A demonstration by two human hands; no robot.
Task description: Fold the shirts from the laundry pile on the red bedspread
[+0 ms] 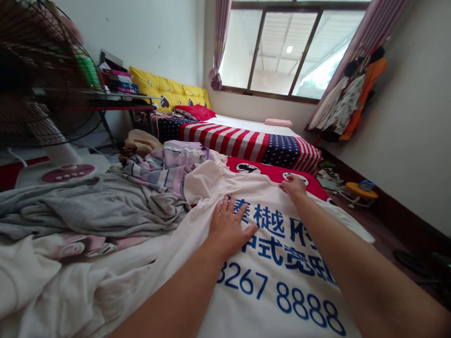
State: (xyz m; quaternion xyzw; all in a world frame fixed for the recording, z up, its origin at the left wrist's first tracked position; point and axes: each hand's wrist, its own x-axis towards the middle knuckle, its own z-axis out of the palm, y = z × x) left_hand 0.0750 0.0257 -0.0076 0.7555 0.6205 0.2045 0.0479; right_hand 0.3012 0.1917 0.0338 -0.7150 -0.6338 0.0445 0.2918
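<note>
A white T-shirt (253,307) with large blue characters and digits lies spread in front of me, its neck end facing away and its left sleeve bunched. My left hand (230,227) rests flat on the printed chest with fingers spread, holding nothing. Farther off, at the upper edge near the collar, the curled fingers of my right hand (295,186) pinch the shirt fabric. Part of the print is covered by my forearms. Beneath the shirt's far edge shows a red cloth (271,172) with round black-and-white pictures.
Grey clothing (134,209), a plaid garment (158,169) and white clothes (95,291) are heaped on the left. Beyond them stands a caged fan (52,94). A bed with a stars-and-stripes cover (232,143) is under the window. A yellow stool (361,190) stands at right.
</note>
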